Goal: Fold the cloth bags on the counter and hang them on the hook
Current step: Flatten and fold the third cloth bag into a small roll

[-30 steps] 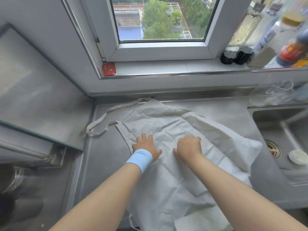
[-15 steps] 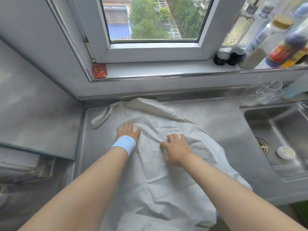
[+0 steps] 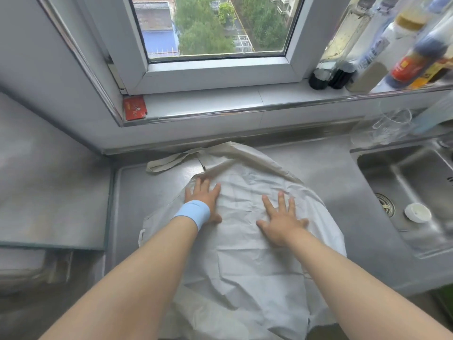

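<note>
- On steel counter point(image 3: 326, 173), below window point(image 3: 215, 25): white cloth bag point(image 3: 245, 253) spread flat, near edge hanging over counter front; beige handle point(image 3: 169, 163) trailing toward back wall.
- Left hand point(image 3: 204, 196), blue wristband point(image 3: 193, 213): palm down on bag's far-left part, fingers extended, gripping nothing.
- Right hand point(image 3: 282, 219): flat on bag's middle, fingers splayed, nothing grasped.
- Step judged: smoothing before fold. Advisable: press outward from centre, clear creases, tuck handle inside outline, align edges before creasing.
- Surroundings: sink point(image 3: 411, 192) at right, white cap point(image 3: 418, 212) beside drain; bottles point(image 3: 392, 45) on sill; red packet point(image 3: 134, 107) at sill's left end. Hook not visible.
</note>
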